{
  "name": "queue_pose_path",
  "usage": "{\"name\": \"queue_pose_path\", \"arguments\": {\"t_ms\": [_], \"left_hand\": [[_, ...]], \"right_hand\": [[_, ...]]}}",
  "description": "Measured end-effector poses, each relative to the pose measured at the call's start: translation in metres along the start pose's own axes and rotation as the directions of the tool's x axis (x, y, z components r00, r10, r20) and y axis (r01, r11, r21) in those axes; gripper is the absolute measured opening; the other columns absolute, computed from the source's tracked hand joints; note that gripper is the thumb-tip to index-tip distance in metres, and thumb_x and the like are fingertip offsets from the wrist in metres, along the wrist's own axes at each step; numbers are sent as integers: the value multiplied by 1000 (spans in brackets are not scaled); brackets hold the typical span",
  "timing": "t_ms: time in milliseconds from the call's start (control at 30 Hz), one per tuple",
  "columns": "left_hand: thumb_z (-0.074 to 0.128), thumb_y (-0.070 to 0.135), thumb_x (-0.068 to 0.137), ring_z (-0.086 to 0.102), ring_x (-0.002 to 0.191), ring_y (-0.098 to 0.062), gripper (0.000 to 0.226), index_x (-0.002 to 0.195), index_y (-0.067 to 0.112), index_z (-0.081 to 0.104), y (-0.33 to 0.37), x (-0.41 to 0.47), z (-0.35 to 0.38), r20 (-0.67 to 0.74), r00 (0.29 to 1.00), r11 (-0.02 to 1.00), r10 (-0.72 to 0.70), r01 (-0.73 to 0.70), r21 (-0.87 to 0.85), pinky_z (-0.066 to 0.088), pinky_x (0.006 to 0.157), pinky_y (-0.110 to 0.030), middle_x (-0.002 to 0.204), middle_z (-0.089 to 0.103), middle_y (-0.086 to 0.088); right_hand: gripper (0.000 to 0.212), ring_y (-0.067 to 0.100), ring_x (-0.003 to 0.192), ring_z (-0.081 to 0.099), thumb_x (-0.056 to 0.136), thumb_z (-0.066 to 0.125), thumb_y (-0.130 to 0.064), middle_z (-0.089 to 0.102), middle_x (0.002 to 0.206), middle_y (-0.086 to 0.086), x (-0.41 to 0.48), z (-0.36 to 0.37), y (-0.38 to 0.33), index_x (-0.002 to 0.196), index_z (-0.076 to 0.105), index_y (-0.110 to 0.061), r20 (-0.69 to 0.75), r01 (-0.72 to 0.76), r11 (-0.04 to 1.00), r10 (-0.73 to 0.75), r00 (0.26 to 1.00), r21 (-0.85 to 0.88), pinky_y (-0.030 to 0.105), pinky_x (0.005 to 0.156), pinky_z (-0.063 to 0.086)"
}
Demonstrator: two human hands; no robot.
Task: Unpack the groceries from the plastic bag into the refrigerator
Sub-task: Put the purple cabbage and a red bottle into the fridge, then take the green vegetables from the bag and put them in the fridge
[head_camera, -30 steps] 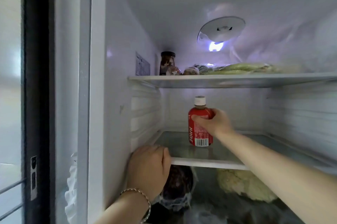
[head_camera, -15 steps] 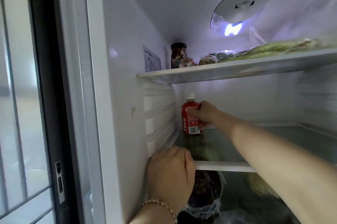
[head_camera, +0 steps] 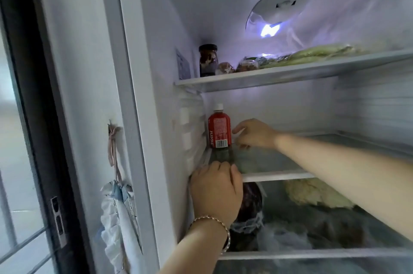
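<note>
A red juice bottle [head_camera: 219, 128] with a white cap stands upright at the back left corner of the refrigerator's middle glass shelf [head_camera: 274, 176]. My right hand [head_camera: 254, 134] hovers just to the right of the bottle, its fingers loosely bent and off the label; the index tip is almost at the bottle's side. My left hand [head_camera: 215, 191], with a bracelet on the wrist, grips the front left corner of that shelf with its fingers curled over the edge. No plastic bag is in view.
The upper shelf [head_camera: 290, 75] holds a dark jar [head_camera: 208, 59], small wrapped items and bagged greens [head_camera: 312, 55]. Below the middle shelf lie a dark bagged item [head_camera: 250, 206] and a cauliflower [head_camera: 312, 193]. A cloth [head_camera: 116, 213] hangs on the fridge's outer wall.
My right hand slid the bottle leftward and back into the corner, then let go of it. My left hand stayed on the shelf edge. The camera moved closer.
</note>
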State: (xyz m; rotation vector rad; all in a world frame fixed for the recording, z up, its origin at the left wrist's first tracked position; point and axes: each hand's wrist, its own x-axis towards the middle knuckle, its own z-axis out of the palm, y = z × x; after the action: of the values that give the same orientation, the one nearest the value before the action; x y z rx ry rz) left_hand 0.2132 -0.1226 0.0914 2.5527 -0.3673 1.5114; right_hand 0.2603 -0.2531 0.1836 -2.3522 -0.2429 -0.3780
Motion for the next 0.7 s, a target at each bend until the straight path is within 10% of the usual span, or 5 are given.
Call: {"name": "queue_pose_path", "arguments": {"t_ms": [233,367,500,700], "left_hand": [[18,42,97,56,92,-20,47,100,22,59,7,3,-30,371,929,1000,6,-2,-10,37,83,-33,101,64,3],[34,39,97,33,133,-23,48,139,17,33,18,-14,-57,560,827,999,-43,41,16,24,111,-39,146,34,-3],[45,28,93,43,126,-28,43,134,17,42,25,-62,-98,634,761,989,-140,138,53,37,103,-39,143,37,-4],[39,15,96,54,115,-29,31,117,2,59,15,-153,-165,737,400,814,-545,462,351,41,84,-28,122,59,-14]], "right_hand": [[4,8,67,55,86,63,-22,60,73,-8,-101,-27,14,84,61,-22,62,44,997,-40,997,-68,24,63,42],[11,8,52,53,87,61,-28,63,64,-6,-139,-24,15,77,61,-24,289,118,969,-51,956,-218,19,51,42],[14,12,54,56,85,61,-28,66,70,-1,-168,4,16,75,63,-19,564,251,917,-35,825,-310,22,53,45],[21,18,61,59,87,55,-22,71,90,12,-228,72,2,96,67,-6,772,473,830,-85,630,-294,26,56,52]]}}
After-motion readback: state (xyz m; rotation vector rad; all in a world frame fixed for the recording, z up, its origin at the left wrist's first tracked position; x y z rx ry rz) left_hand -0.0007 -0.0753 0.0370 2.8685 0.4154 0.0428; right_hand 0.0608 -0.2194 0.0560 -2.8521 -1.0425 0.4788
